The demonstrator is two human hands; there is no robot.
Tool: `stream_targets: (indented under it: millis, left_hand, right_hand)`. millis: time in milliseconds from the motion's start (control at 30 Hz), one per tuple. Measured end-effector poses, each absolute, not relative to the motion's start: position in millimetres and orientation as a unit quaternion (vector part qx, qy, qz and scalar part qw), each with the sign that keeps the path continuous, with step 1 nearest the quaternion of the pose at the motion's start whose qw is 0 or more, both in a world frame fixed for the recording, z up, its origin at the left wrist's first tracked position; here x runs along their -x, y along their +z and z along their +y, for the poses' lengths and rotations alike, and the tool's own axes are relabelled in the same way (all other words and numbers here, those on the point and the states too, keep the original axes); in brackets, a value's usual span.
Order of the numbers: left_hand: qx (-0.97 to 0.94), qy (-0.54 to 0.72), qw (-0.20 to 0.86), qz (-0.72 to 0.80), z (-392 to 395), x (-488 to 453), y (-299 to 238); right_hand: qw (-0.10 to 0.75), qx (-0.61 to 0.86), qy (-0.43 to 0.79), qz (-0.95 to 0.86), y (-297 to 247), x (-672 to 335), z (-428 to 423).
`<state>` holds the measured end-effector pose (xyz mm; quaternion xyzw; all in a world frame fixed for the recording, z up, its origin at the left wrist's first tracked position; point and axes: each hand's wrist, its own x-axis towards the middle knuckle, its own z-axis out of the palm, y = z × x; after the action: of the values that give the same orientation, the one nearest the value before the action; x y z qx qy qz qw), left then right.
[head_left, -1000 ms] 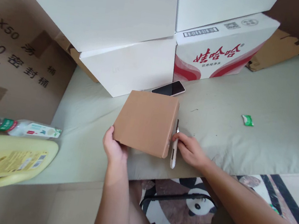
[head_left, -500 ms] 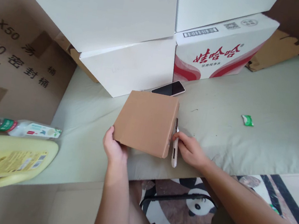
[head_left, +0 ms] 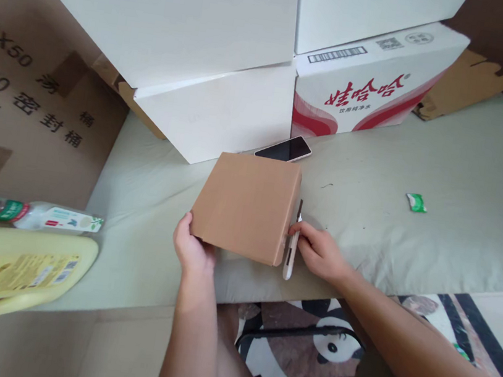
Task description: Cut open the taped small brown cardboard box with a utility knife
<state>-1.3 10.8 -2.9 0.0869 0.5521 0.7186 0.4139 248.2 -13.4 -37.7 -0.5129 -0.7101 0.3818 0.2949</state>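
Observation:
A flat brown cardboard box (head_left: 245, 206) is gripped at its near left corner by my left hand (head_left: 195, 247); the thumb lies along its left edge and the other fingers are hidden underneath. Beside the box's right side, my right hand (head_left: 317, 247) pinches a white utility knife (head_left: 292, 251) at about its middle. The dark blade end points away from me and the white handle end points toward me. Whether the knife touches the box I cannot tell.
Behind the box lie a phone (head_left: 284, 149) and stacked white cartons (head_left: 225, 110). A green sachet (head_left: 416, 203) rests on the pale cloth (head_left: 358, 228) to the right. At left are a clear bottle (head_left: 37, 215), a yellow jug (head_left: 15, 271) and a large brown carton (head_left: 22, 87).
The utility knife has tilted in my right hand: its blade end swung slightly right and its handle end left. My left hand and the cardboard box have stayed in place.

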Motion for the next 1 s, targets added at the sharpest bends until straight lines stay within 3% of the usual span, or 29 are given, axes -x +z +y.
stream_targets:
  millis: [667, 1000]
  left_hand:
    - [-0.041, 0.729, 0.410, 0.547, 12.2, -4.4, 5.8]
    - [-0.055, 0.722, 0.410, 0.554, 12.1, -1.7, 0.1]
  right_hand:
    - [0.253, 0.551, 0.386, -0.695, -34.6, -243.6, -13.0]
    - [0.283, 0.532, 0.401, -0.690, -36.0, -243.9, -13.6]
